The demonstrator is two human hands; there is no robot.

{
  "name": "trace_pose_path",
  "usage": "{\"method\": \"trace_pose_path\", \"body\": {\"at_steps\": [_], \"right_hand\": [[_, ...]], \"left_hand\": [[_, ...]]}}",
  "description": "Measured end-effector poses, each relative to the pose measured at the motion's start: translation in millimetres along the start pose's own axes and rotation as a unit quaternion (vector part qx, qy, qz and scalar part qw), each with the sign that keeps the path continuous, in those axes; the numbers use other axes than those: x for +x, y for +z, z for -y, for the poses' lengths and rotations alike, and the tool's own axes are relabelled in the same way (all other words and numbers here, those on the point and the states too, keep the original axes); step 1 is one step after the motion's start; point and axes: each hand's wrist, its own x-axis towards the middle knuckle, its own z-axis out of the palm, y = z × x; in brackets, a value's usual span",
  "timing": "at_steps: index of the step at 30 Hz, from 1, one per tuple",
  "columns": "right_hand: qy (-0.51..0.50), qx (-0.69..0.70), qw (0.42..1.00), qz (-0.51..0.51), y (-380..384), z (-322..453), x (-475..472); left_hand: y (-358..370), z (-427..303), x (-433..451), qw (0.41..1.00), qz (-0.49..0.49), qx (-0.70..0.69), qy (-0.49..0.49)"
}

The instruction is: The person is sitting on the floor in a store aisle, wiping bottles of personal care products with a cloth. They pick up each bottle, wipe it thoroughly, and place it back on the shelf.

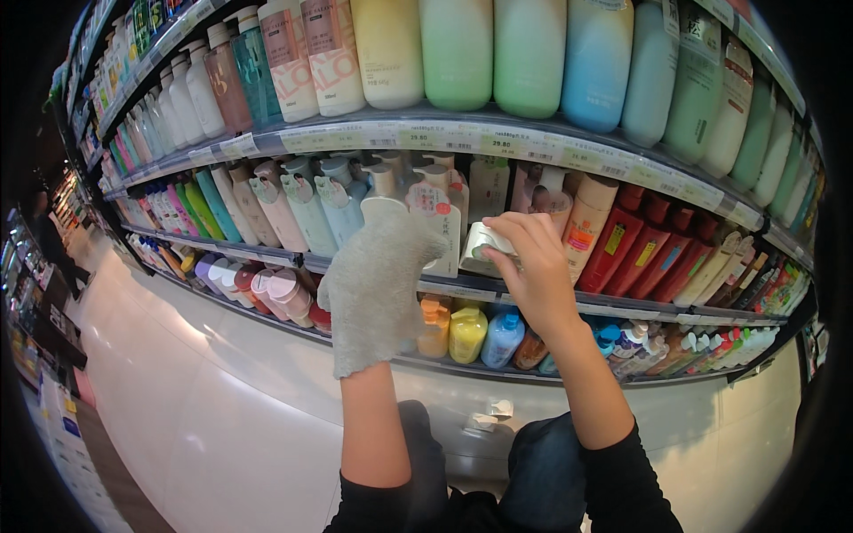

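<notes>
A grey cloth mitt (pixel 376 293) covers my left hand (pixel 386 266), which is raised in front of the pump bottles on the middle shelf. Its fingers are hidden inside the cloth. My right hand (pixel 526 266) has its thumb and fingers around the end of a white and green box (pixel 485 250), which lies tilted on the middle shelf. Between the hands stands a white pump bottle (pixel 443 226) with a round pink and white tag. Just right of my right hand is a cream bottle with an orange label (pixel 588 216). Red bottles (pixel 616 246) lean beside it.
Large pastel bottles (pixel 456 53) line the upper shelf, above a price-label rail (pixel 426 135). On the low shelf stand orange, yellow (pixel 468 336) and blue pump bottles (pixel 503 340). Pale floor tiles (pixel 200 393) lie below. A person in dark clothing (pixel 50 240) is at the far left.
</notes>
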Motion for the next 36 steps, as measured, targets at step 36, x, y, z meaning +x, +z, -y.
{"method": "trace_pose_path", "body": {"at_steps": [36], "right_hand": [[0.288,0.435,0.847,-0.101,-72.4,3.6,8.0]], "left_hand": [[82.9,-101.6,-65.6,0.169,0.229,-0.945,-0.161]]}}
